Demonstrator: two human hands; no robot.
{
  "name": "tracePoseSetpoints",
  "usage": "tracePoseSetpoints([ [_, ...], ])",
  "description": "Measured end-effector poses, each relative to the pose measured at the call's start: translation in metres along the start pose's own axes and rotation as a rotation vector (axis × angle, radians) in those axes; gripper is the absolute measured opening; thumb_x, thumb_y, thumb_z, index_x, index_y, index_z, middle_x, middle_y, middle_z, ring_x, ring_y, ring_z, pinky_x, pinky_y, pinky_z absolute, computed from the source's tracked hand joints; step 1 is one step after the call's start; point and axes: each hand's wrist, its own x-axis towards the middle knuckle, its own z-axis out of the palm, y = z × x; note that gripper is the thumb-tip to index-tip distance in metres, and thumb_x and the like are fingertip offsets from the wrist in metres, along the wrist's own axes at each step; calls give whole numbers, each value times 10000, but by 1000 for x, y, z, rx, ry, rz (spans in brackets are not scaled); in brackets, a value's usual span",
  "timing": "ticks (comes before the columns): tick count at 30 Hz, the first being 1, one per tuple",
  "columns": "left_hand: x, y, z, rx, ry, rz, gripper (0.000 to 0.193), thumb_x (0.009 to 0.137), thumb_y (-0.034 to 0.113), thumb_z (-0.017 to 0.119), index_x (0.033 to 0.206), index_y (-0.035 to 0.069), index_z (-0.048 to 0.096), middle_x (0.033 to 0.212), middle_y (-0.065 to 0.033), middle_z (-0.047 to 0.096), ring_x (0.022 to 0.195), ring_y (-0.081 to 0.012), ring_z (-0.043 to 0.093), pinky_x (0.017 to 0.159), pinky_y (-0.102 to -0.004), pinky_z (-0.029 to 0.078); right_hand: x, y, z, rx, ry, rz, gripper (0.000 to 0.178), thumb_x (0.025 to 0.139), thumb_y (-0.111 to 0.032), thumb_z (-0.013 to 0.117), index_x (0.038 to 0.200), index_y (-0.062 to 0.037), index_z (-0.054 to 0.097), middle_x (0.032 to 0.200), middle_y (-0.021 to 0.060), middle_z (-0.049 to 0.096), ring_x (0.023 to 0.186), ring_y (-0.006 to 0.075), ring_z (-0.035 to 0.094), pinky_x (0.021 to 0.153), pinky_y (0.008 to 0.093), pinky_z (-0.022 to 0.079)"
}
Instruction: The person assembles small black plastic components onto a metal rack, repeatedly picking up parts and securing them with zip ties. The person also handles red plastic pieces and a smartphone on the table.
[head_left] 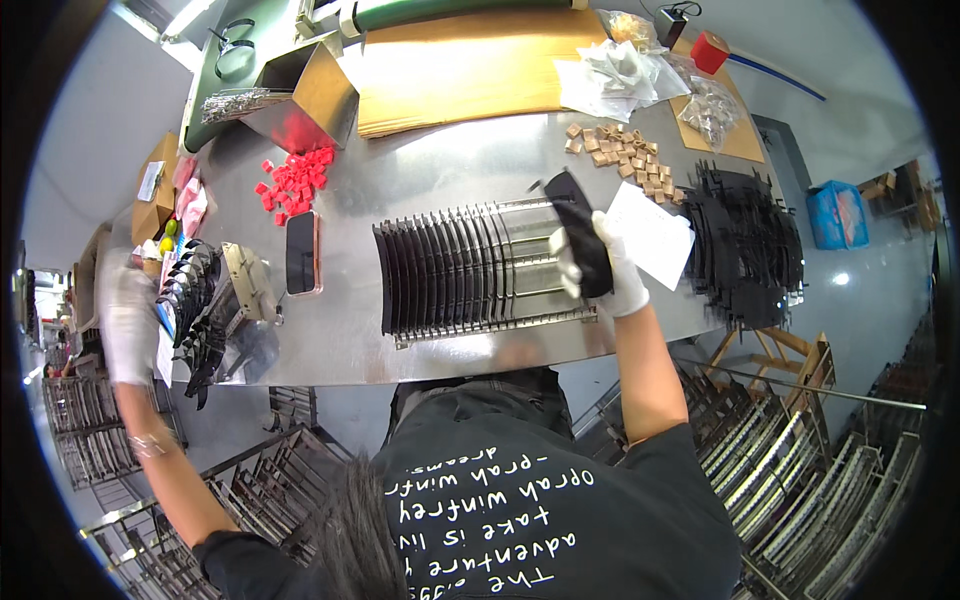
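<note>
My right hand (622, 268), in a white glove, is closed round a flat black part (582, 235) held tilted above the right end of a metal rack (535, 262). Several curved black strips (435, 275) stand in a row in the rack's left and middle portion. Far to the left, my left hand (130, 320), also gloved, is smeared by motion, so its fingers cannot be read. It is beside a bunch of black parts (195, 300) at the table's left edge. Next to those parts is a pale metal block-like piece (248, 285).
A phone (303, 253) lies left of the rack, below red pieces (295, 183). Brown pieces (625, 155), white paper (650, 235) and a black stack (745, 245) are on the right. Brown cardboard (480, 65) and an open box (310, 95) sit at the back.
</note>
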Motion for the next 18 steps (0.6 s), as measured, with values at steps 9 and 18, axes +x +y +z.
tracePoseSetpoints([
  [9,-55,55,118,-719,115,-96,411,1094,191,552,1465,16,521,1398,-121,610,1191,-199,628,1031,-357,515,37,43,39,-1323,73,-218,643,1073,-459,486,1544,-34,382,1216,282,693,1106,434,687,943,472,565],
  [18,-34,270,156,-1192,-806,283,394,1060,93,536,1433,-36,533,1314,-150,659,1143,-202,638,1039,-355,502,20,16,34,-1467,84,9,849,957,-677,552,1423,33,556,1395,271,626,1312,398,593,1119,441,449],
])
